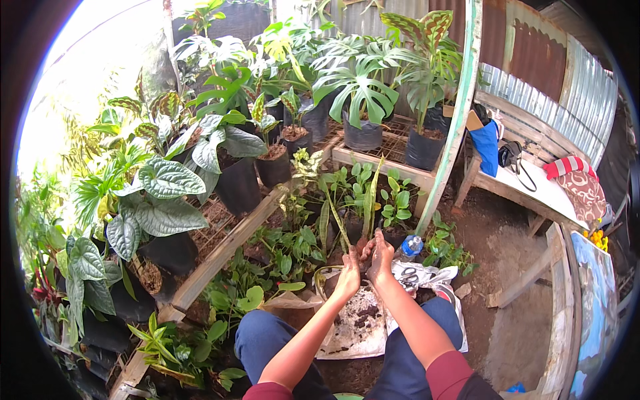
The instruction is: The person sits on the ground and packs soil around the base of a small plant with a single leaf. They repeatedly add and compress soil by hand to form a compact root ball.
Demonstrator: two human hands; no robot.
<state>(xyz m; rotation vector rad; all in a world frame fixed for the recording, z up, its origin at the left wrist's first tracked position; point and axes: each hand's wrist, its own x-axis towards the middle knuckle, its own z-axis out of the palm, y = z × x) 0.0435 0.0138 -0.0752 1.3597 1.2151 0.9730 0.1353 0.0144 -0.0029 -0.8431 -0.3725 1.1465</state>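
My left hand [350,274] and my right hand [381,257] are close together in front of me, palms turned inward, fingers pointing away. Dark soil stains the fingers. Just beyond them rises a variegated snake plant leaf [370,200]; whether either hand touches the plant or holds anything is hidden. Below my hands a white sack [372,345], strewn with dark soil crumbs, lies on the ground between my knees. A pair of scissors [411,276] with dark handles rests on white plastic right of my right wrist. Beside it stands a clear plastic bottle [411,247] with a blue label.
Low leafy plants [295,250] grow close on the left. A wooden-framed mesh bench [235,230] bears plants in black grow bags [240,185]. A pale green post [452,125] rises ahead. On the right are a wooden seat [530,192] with a bag and cushions, and a wooden frame [557,320].
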